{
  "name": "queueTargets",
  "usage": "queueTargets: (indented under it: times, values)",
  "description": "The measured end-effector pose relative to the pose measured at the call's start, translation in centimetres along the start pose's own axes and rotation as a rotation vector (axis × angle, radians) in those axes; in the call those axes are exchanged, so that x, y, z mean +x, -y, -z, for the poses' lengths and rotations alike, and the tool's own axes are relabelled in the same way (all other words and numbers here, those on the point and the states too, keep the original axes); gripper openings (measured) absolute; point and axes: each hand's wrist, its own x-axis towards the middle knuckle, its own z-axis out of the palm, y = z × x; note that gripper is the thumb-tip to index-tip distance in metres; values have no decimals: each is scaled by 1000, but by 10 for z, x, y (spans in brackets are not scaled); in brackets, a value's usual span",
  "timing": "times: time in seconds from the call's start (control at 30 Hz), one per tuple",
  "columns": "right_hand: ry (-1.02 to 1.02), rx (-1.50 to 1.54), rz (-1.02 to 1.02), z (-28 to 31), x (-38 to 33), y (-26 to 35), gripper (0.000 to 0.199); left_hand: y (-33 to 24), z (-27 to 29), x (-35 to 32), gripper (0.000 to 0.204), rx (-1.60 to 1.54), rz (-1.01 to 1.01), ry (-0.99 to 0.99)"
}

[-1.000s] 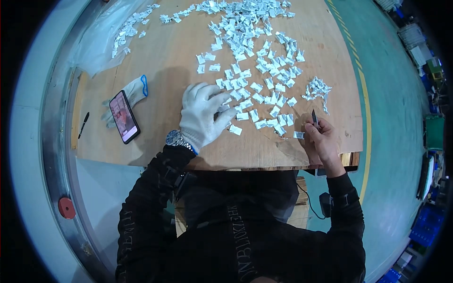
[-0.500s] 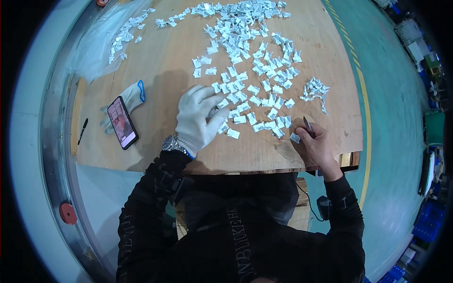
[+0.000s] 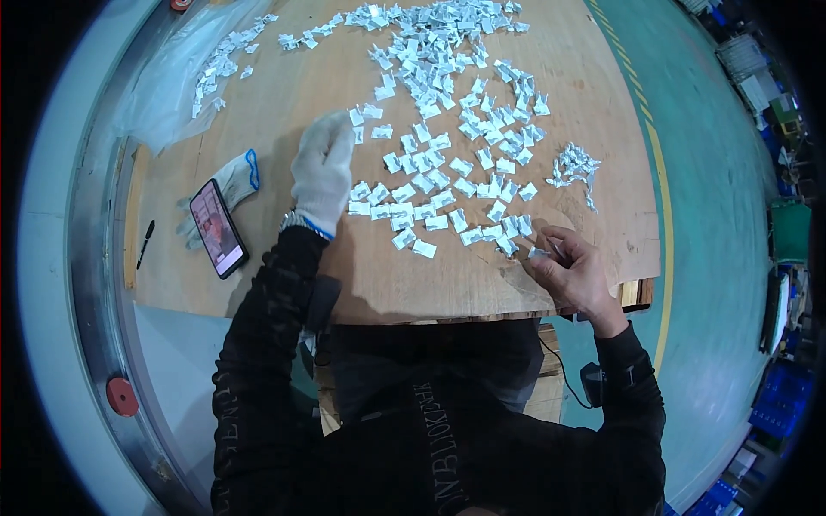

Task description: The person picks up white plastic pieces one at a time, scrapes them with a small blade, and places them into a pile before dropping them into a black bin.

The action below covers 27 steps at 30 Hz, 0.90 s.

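My left hand, in a white knit glove, is closed at the left side of the scattered small silvery-white rectangular pieces. Its fingers curl beside a few of them, and whatever they may hold is hidden. Near the front right of the table, my bare right hand is closed around a slim dark pointed tool, mostly covered by the fingers. One small silvery piece is at the tips of its thumb and fingers. Several more pieces lie just left of this hand.
Thin silvery bits form a small pile at right. A bigger heap of pieces covers the far side. Left on the wooden table are a phone, another glove, a pen and a clear plastic bag.
My left hand has moved left and away from me, and its spread fingers have curled in. Pieces it covered now show. My right hand stays in place, its tool turned lower.
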Motion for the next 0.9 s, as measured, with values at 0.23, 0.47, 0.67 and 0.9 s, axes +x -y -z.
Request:
queueTargets:
  times: [0.23,0.47,0.67,0.9]
  values:
    - [129,-165,43,-1,3,0,47,-6,-22,48,27,392,-334,208]
    - [105,157,-5,-9,17,-6,38,-24,-76,72,33,537,-663,405]
    - [124,561,-183,5,28,-10,29,-44,-91,99,35,742,-563,580]
    - [93,564,-215,7,29,-12,24,-68,-91,124,32,1025,-465,776]
